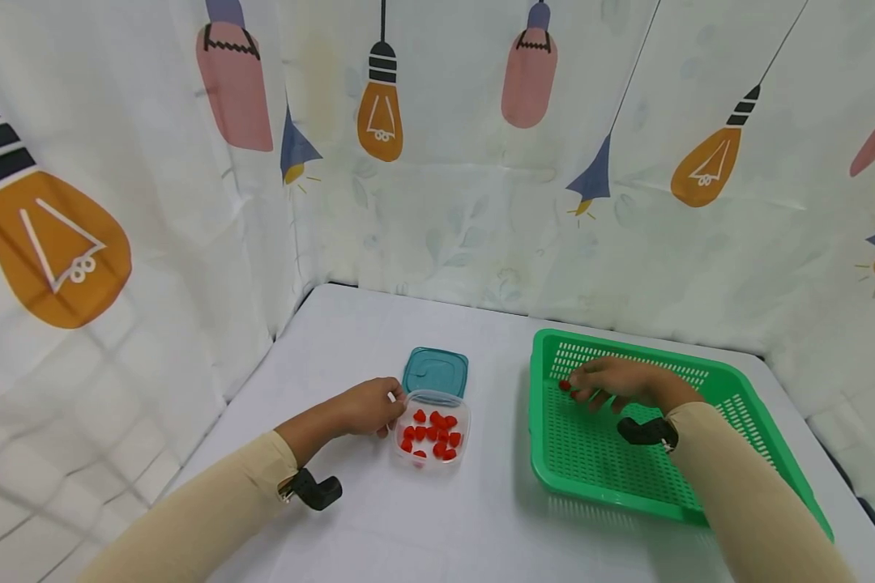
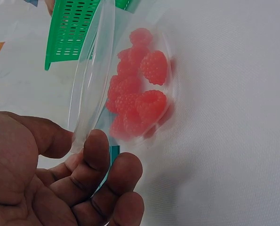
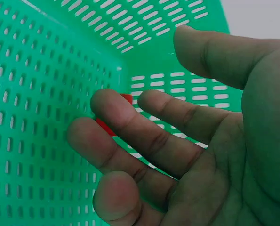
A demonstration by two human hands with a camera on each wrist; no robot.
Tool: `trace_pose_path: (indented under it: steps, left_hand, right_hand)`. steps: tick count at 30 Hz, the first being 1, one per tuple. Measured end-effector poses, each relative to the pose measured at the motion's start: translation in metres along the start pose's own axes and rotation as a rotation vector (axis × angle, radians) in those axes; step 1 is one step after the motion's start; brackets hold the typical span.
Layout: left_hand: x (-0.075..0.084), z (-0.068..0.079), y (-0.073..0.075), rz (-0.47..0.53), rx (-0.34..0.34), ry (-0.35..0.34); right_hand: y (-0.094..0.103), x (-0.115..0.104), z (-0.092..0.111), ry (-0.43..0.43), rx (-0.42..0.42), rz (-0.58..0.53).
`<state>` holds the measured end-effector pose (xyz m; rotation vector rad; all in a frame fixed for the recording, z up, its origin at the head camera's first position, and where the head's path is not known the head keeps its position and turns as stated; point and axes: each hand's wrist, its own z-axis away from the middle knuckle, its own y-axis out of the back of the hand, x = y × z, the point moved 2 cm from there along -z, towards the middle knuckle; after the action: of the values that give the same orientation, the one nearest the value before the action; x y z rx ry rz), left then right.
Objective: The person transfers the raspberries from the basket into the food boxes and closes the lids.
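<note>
A clear plastic container (image 1: 433, 396) with several red raspberries (image 1: 437, 435) in it stands on the table left of centre. My left hand (image 1: 370, 407) pinches its rim between thumb and fingers, and the left wrist view shows the raspberries (image 2: 153, 106) lying inside. On the right, my right hand (image 1: 616, 380) reaches into a green slotted basket (image 1: 591, 474), its fingers loosely spread and the thumb apart. Near its fingertips lie red raspberries (image 1: 565, 385) at the basket's far left corner. In the right wrist view those red pieces (image 3: 105, 127) are mostly hidden behind the fingers.
A teal lid (image 1: 435, 370) lies flat on the white table (image 1: 481, 526) just behind the container. Patterned curtains (image 1: 437, 219) hang behind the table and along its left side. The basket's raised walls surround the right hand.
</note>
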<state>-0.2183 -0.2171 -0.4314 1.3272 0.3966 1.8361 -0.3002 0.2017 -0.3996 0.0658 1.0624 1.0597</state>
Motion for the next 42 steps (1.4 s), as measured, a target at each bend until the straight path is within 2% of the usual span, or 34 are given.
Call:
trace_pose_path:
  steps: [9,28,37,42]
  left_hand:
    - [0.001,0.001,0.0,0.01,-0.003,0.008]
    - [0.0,0.001,0.0,0.016,0.0,0.007]
    - [-0.001,0.001,0.0,0.001,0.0,-0.005]
    - [-0.001,0.001,0.0,0.005,0.0,-0.005]
  right_hand:
    - [-0.003,0.009,-0.009,-0.031,0.004,-0.007]
    - [-0.004,0.02,-0.007,-0.069,0.024,-0.002]
    - [-0.004,0.016,-0.004,-0.068,0.032,-0.005]
    - [-0.002,0.008,0.0,-0.047,0.033,-0.051]
